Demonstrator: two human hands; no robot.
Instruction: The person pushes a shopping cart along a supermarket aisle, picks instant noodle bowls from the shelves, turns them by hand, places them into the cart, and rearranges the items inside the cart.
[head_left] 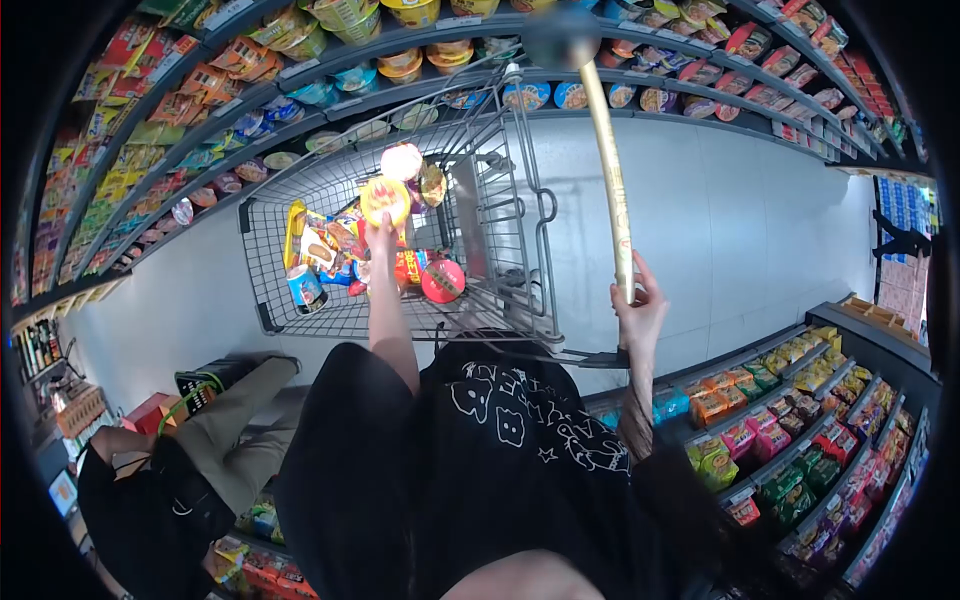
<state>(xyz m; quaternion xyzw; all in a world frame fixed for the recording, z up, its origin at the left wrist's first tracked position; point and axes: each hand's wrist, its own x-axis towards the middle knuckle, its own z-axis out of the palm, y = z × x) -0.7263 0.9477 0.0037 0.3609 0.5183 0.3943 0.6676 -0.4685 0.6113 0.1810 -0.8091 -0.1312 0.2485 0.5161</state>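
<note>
Head: round tub (386,198), golden rod (612,185)

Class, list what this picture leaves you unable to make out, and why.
All in the head view:
Gold stick: far end blurred near the top edge.
Left hand: most fingertips hidden by the yellow tub.
Trolley: whatever lies beneath the upper packets, covered by them.
Shelf labels: most print too small.
</note>
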